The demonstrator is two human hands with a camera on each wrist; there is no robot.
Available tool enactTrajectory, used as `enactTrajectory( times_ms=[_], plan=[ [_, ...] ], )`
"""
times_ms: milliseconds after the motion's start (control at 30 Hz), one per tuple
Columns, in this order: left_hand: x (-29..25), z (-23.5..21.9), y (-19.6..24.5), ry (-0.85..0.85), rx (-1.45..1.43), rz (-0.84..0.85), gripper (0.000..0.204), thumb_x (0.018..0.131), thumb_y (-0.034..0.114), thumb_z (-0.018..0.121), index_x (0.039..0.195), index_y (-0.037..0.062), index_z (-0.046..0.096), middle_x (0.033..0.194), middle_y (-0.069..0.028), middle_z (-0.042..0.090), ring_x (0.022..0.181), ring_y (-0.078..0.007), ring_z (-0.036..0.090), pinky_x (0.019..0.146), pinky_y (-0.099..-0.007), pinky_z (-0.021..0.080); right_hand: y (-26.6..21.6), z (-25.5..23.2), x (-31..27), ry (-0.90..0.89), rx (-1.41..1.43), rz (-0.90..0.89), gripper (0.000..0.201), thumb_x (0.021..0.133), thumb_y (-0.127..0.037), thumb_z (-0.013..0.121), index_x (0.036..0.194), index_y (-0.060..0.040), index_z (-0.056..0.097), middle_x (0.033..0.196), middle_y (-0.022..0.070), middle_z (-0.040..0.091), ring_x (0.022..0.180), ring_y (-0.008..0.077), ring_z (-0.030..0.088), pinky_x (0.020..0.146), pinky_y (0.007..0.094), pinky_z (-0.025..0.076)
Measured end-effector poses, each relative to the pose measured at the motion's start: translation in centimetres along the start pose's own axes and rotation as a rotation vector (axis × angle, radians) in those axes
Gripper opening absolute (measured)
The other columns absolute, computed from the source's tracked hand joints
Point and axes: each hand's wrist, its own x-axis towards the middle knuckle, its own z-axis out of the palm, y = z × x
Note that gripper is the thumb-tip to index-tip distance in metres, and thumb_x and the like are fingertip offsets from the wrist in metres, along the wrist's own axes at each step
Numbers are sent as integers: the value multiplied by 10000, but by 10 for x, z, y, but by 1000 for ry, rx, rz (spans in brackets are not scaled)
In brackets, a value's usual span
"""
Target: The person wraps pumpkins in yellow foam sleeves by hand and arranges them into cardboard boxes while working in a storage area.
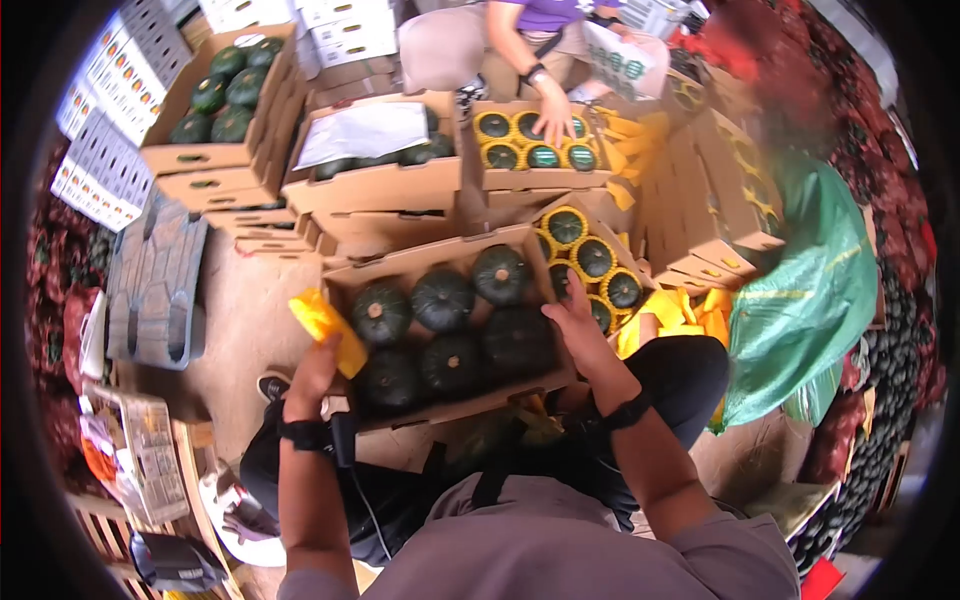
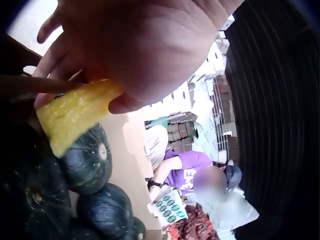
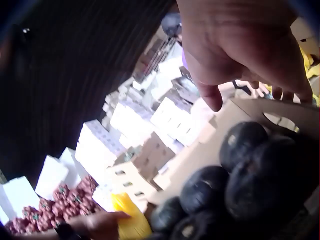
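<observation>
A cardboard box (image 1: 455,400) of dark green kabocha squashes (image 1: 442,300) leans in front of the person, close over their lap. At its left side the left hand (image 1: 312,378) pinches a yellow foam net sleeve (image 1: 325,325). In the left wrist view, the sleeve (image 2: 75,115) hangs over the squashes (image 2: 85,160) beside the box wall. The right hand (image 1: 590,340) is at the box's right rim, its fingers extended and the thumb spread apart. From the right wrist view, those fingers lie along the outside of the wall near the handle hole (image 3: 281,121).
Netted squashes (image 1: 595,258) fill a box behind the right hand. Another person's hand (image 1: 552,112) touches a box of squashes farther back. More open boxes (image 1: 225,95) stand at the back left. Yellow sleeves (image 1: 680,312) and a green sack (image 1: 800,300) lie to the right.
</observation>
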Motion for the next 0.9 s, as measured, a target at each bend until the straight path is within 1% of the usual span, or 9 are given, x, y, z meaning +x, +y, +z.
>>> enactTrajectory(
  times_ms=[67,200,300,533,600,667,800,833,900],
  plan=[
    [-20,0,25,223,-118,128,433,981,330,427,1186,-32,545,1015,-117,633,958,-204,597,822,-320,470,-65,-45,-35,-58,327,-125,696,848,-211,579,1447,-56,261,1490,138,256,1297,252,382,1015,375,355],
    [-57,0,47,530,-239,305,421,957,290,499,1258,-4,500,1139,-104,590,1036,-184,571,903,-321,451,-83,-195,-79,219,363,-511,419,910,-272,555,1255,-38,518,1328,100,484,1150,204,535,912,335,441],
    [-80,28,50,423,-240,426,453,945,295,514,1295,12,464,1099,-84,586,998,-174,561,863,-306,451,-5,-301,-63,681,189,-249,325,924,-224,497,1191,-48,555,1141,42,600,1033,163,579,864,294,434],
    [-70,123,85,328,-54,194,463,946,306,512,1300,13,458,1107,-78,581,997,-173,560,859,-301,449,271,-411,11,347,-341,356,408,878,-145,500,1263,-10,490,1153,148,620,1050,246,596,939,325,440],
    [-66,136,92,316,-9,156,466,946,310,511,1301,13,456,1109,-76,580,996,-173,560,857,-299,448,328,-471,51,770,-1229,222,441,891,-184,512,1287,0,448,1155,176,608,1094,274,570,940,320,440],
    [-64,147,100,313,33,125,469,946,313,510,1303,14,454,1111,-74,579,996,-173,560,856,-298,448,292,-531,57,1196,-624,-125,405,904,-232,510,1225,15,502,1152,193,602,1116,304,546,940,331,435],
    [-62,157,111,302,100,82,475,947,319,509,1306,14,450,1116,-71,576,995,-172,559,854,-295,447,253,-538,36,958,-613,408,363,880,-263,585,1113,15,597,1120,155,628,1072,295,563,941,356,425],
    [-63,158,112,297,109,74,476,947,321,509,1306,15,449,1117,-70,576,995,-172,559,853,-294,446,258,-511,24,984,-380,139,637,847,-424,624,1312,-16,471,1325,203,490,1252,314,436,1046,366,326],
    [-66,158,114,293,127,69,479,947,324,508,1308,15,447,1120,-68,574,994,-172,558,852,-293,446,330,-468,2,600,-734,359,1028,686,-448,769,1450,-49,209,1493,194,220,1407,331,147,1143,424,151]
  ],
)
